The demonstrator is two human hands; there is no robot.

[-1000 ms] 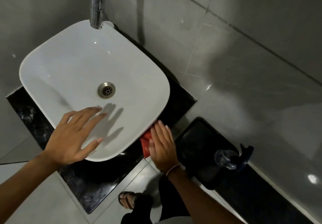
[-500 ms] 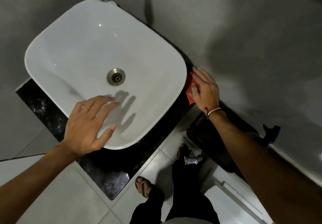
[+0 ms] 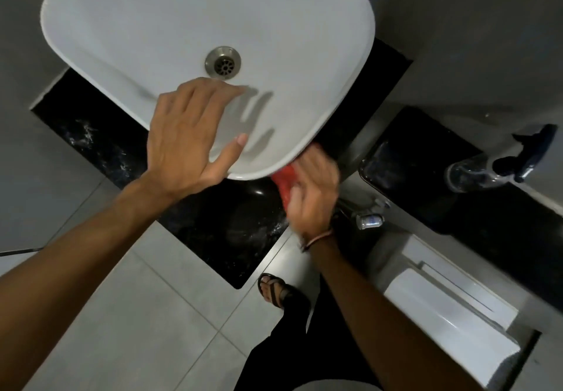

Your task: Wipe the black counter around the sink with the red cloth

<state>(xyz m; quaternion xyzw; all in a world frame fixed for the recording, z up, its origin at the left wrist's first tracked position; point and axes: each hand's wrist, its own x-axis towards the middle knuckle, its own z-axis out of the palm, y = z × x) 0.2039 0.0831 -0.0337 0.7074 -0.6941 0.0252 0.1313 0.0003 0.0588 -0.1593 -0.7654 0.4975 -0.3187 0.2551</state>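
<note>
The white sink [image 3: 158,34] sits on the black counter [image 3: 222,226], which shows along its near edge and left side. My right hand [image 3: 313,192], blurred by motion, presses the red cloth [image 3: 285,182] onto the counter just under the sink's near right corner. Most of the cloth is hidden beneath my fingers. My left hand [image 3: 189,134] rests flat on the sink's near rim with its fingers spread, holding nothing.
A clear spray bottle with a dark trigger [image 3: 487,168] lies on a black ledge [image 3: 426,159] to the right. A white toilet cistern [image 3: 451,320] stands at lower right, with a metal hose fitting [image 3: 368,218] beside it. My sandalled foot [image 3: 275,291] is on the grey floor tiles.
My right hand has swept the red cloth from the sink's far right side back along the counter to the near right corner. The view dropped lower. My left hand stayed on the rim.
</note>
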